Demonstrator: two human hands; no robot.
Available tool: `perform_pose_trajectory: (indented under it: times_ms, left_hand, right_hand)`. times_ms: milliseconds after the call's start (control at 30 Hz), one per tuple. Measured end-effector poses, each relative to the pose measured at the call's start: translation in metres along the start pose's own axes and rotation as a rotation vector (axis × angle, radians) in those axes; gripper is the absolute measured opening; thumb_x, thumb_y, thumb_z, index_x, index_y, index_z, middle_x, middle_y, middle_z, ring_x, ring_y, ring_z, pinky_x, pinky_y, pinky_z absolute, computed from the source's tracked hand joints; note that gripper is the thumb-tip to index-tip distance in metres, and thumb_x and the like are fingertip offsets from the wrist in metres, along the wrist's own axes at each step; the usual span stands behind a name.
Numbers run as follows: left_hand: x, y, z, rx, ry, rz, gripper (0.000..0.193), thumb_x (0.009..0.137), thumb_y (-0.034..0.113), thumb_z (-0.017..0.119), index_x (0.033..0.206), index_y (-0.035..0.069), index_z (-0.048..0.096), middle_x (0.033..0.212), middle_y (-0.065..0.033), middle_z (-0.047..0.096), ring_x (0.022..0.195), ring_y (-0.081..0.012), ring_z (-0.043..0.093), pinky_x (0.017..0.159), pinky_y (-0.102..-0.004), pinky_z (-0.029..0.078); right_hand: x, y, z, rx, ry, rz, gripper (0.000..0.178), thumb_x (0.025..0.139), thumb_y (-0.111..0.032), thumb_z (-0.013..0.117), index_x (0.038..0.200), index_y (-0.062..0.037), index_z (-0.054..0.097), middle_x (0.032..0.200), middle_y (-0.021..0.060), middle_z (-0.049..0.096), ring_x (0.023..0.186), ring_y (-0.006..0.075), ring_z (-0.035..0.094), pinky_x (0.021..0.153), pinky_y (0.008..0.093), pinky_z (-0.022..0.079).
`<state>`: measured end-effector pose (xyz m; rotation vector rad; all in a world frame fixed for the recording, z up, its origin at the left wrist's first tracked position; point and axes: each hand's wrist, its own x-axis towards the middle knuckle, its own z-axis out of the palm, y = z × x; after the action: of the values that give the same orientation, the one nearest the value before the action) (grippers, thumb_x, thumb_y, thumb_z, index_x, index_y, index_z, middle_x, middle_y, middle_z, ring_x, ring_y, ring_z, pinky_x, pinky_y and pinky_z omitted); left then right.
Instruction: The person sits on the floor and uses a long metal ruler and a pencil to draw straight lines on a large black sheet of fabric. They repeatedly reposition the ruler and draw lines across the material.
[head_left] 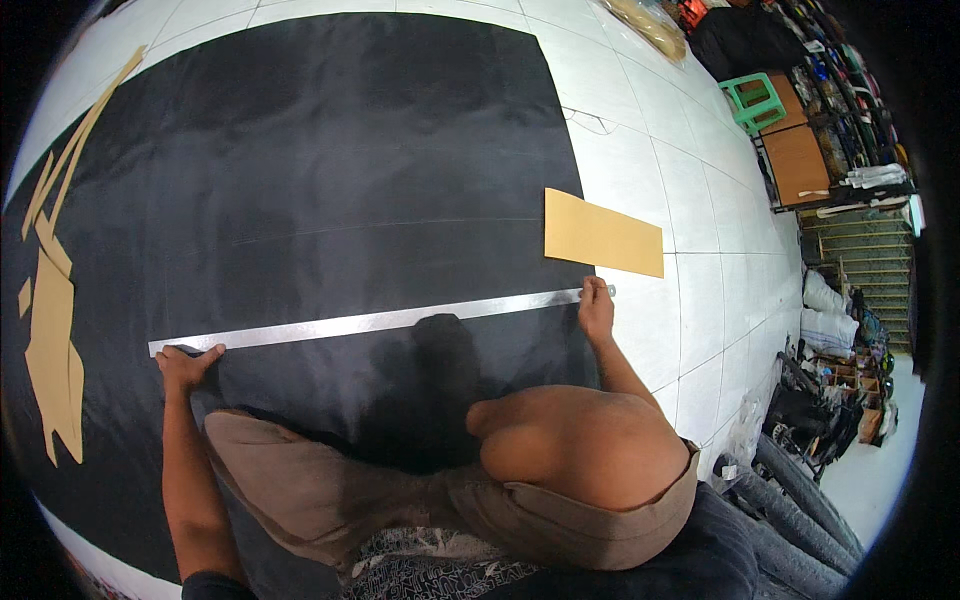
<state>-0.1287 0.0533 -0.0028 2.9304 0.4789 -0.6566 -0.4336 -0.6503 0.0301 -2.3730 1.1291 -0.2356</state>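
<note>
A long metal ruler (370,323) lies across the black sheet material (340,130), its right end a little higher in the picture than its left. At its left end, my left hand (188,367) holds the near edge, thumb stretched right along it and fingers bent at the end. My right hand (597,308) grips the ruler close to its right end, where a small round tip with a hole sticks out past the fingers. Just beyond the right hand is a tan rectangular piece (604,233), partly on the black sheet and partly over the white floor.
Tan offcuts and strips (55,330) lie along the sheet's left side. White floor tiles (700,200) show on the right. Farther right are a green stool (754,102), crowded shelves (840,110) and dark rolls (790,500). My bent knee (590,445) is near the ruler.
</note>
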Motion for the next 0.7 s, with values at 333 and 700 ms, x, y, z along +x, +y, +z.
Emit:
perform_pose_trajectory:
  times_ms: [333,700]
  left_hand:
    - [-0.003,-0.001,0.002,-0.117,0.046,0.046,0.149,0.054,0.072,0.090,0.151,-0.016,0.020,0.153,-0.0403,0.026,0.145,-0.0509,0.032,0.116,-0.0542,0.038]
    - [-0.032,-0.066,0.020,0.032,-0.023,-0.087,0.144,0.063,0.079,0.079,0.160,-0.004,0.012,0.165,-0.0332,0.010,0.154,-0.0463,0.012,0.120,-0.0627,0.022]
  right_hand:
    - [-0.099,-0.055,0.057,-0.176,-0.102,-0.548,0.024,0.101,-0.020,0.055,0.117,-0.0033,0.063,0.139,0.0216,0.056,0.129,0.0416,0.052,0.107,0.0525,0.042]
    - [-0.124,-0.055,0.048,-0.040,-0.278,-0.390,0.026,0.099,-0.019,0.061,0.119,-0.0020,0.065,0.142,0.0237,0.057,0.134,0.0397,0.052,0.114,0.0448,0.041]
